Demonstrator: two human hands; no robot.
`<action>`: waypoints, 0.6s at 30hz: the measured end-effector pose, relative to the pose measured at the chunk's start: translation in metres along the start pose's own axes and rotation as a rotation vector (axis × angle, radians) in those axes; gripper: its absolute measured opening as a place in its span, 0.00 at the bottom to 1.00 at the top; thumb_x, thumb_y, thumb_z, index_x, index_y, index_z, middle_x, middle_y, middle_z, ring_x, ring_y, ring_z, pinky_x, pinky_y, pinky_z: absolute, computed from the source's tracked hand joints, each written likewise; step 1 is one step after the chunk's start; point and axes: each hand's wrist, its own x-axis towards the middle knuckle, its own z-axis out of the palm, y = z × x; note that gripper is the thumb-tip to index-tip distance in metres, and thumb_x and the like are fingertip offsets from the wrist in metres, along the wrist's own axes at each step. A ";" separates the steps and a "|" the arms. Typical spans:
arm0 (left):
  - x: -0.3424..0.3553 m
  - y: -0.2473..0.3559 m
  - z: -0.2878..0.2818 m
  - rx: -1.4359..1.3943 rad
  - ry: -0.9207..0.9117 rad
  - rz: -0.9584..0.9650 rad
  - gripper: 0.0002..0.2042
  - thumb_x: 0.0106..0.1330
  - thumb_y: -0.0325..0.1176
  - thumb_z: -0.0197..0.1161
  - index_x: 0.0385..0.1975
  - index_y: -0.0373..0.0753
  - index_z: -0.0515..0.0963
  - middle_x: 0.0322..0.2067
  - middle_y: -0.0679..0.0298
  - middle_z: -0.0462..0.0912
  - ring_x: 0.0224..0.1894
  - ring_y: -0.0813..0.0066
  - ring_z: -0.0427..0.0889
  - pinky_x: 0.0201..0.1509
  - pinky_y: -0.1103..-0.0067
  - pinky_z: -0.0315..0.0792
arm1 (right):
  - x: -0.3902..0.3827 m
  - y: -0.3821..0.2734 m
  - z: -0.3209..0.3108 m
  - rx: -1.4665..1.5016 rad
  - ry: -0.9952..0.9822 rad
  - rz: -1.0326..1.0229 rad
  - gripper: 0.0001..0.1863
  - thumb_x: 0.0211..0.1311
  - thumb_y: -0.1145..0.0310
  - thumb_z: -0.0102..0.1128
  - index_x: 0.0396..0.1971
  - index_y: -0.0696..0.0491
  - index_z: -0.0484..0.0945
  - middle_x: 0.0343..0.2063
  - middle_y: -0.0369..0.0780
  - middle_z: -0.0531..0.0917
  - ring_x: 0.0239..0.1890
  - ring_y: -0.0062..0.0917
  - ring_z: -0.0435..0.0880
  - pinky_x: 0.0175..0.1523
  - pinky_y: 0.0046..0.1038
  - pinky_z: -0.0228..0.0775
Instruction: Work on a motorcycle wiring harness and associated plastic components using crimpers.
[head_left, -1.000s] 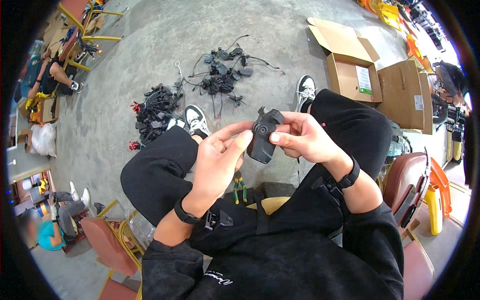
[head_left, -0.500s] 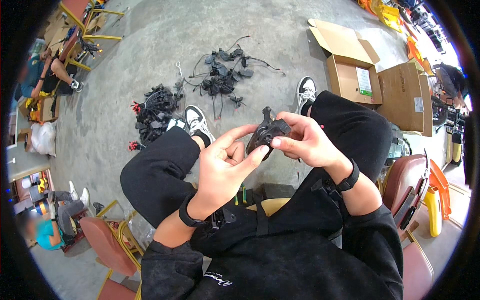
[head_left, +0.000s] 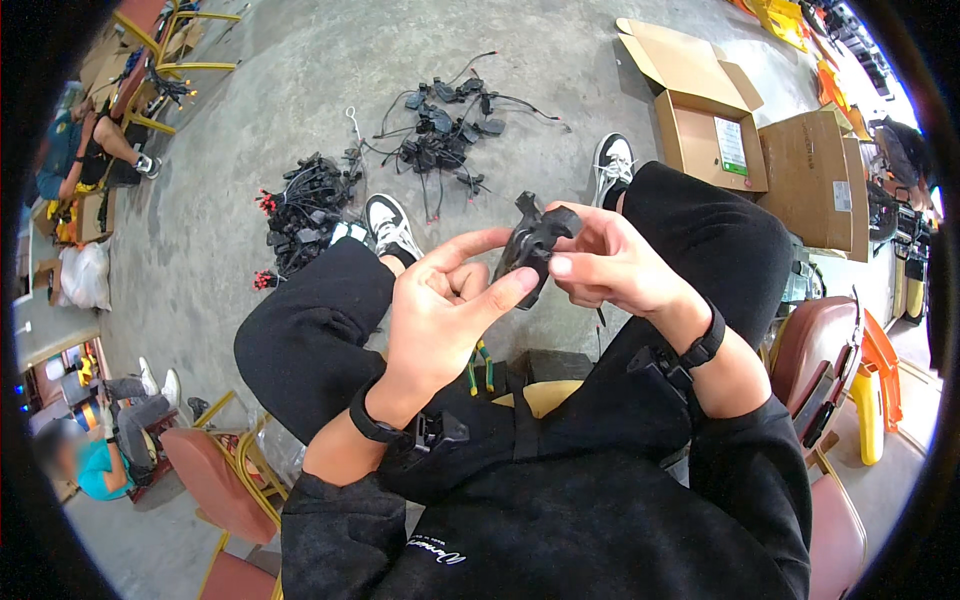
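Between my hands, above my lap, is a small black plastic part (head_left: 533,240) with a forked upper end and a rounded knob at its right. My left hand (head_left: 430,315) grips its left side between thumb and forefinger, the other fingers curled. At its right side, my right hand (head_left: 632,262) pinches the part near the knob with thumb and fingertips. A short dark cable end (head_left: 601,317) shows below the right fingers. The fingers hide some of the part.
On the floor ahead lie a dense pile of black parts with red-tipped leads (head_left: 305,215) and a looser pile of cabled black parts (head_left: 440,135). An open cardboard box (head_left: 710,150) stands ahead right. Green-and-yellow handles (head_left: 485,368) show between my legs. Chairs (head_left: 215,470) flank me.
The black part has turned in my hands and now stands more upright, slightly higher. My right thumb has shifted a little to the right along it. Both hands keep their grip.
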 end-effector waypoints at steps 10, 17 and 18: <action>-0.016 0.004 0.004 0.210 -0.165 0.271 0.25 0.51 0.24 0.69 0.51 0.34 0.72 0.11 0.79 0.53 0.15 0.94 0.49 0.19 0.89 0.43 | -0.005 0.010 -0.007 0.163 -0.212 -0.167 0.25 0.55 0.57 0.61 0.47 0.57 0.68 0.28 0.41 0.78 0.11 0.09 0.57 0.17 0.14 0.48; -0.018 0.011 0.002 0.320 -0.217 0.372 0.24 0.53 0.22 0.66 0.51 0.29 0.70 0.11 0.80 0.57 0.14 0.95 0.51 0.19 0.90 0.42 | -0.003 0.022 -0.020 0.246 -0.264 -0.143 0.32 0.51 0.50 0.61 0.47 0.61 0.69 0.31 0.50 0.76 0.12 0.14 0.62 0.16 0.15 0.51; -0.018 0.009 0.002 0.314 -0.216 0.373 0.24 0.53 0.22 0.66 0.51 0.29 0.70 0.11 0.80 0.57 0.14 0.95 0.51 0.19 0.90 0.42 | -0.003 0.021 -0.023 0.243 -0.253 -0.114 0.35 0.48 0.46 0.62 0.45 0.63 0.69 0.29 0.49 0.75 0.12 0.16 0.63 0.17 0.15 0.52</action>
